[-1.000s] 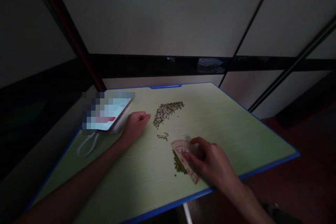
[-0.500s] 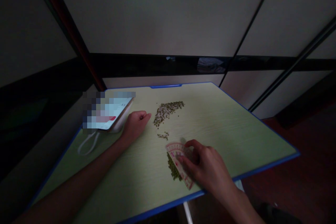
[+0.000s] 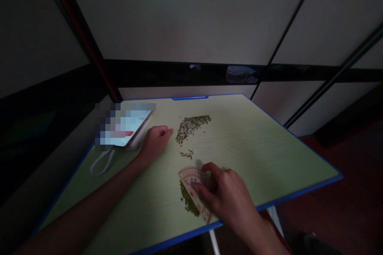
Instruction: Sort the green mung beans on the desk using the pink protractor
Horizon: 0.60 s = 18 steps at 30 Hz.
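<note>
Table (image 3: 263, 143), pale green, blue-edged. Protractor (image 3: 186, 174), pinched in the grip of the right hand (image 3: 230, 193); straight side along green beans (image 3: 189, 201) near the front; a sharp push could spill them. Left hand (image 3: 154, 141): fingers curled, contents uncertain in dim light.

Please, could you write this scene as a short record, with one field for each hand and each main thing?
Left hand: curled, beside the phone; contents not visible
Right hand: fingers on the protractor
Near pile: green grains along the protractor's straight edge
Far pile: similar grains, spread out
Small cluster: scattered grains between both piles
Phone: screen lit, partly pixelated
Table: light-coloured, blue-edged
</note>
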### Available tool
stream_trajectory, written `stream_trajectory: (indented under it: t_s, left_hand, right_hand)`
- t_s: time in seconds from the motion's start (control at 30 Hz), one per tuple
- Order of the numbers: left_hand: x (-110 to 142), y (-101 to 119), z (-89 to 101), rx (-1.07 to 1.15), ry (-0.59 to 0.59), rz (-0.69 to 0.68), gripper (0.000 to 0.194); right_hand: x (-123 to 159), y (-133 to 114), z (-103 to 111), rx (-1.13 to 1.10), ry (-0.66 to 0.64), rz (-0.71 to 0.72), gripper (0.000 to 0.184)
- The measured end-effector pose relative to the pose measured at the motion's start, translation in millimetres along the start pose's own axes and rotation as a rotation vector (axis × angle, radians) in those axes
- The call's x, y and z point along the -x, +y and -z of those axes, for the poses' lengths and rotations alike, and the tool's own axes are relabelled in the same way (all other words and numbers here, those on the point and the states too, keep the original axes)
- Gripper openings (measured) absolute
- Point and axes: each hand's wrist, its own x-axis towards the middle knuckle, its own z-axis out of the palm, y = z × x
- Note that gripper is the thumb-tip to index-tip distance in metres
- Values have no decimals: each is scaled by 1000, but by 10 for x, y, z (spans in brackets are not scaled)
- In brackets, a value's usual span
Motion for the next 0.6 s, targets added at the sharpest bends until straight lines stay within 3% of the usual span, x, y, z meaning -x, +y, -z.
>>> stream_trajectory:
  t_s: [0.6]
  left_hand:
    - [22,31,9,-1,-7,7,34]
  right_hand:
    - [-25,-143,-17,26,17,88,19]
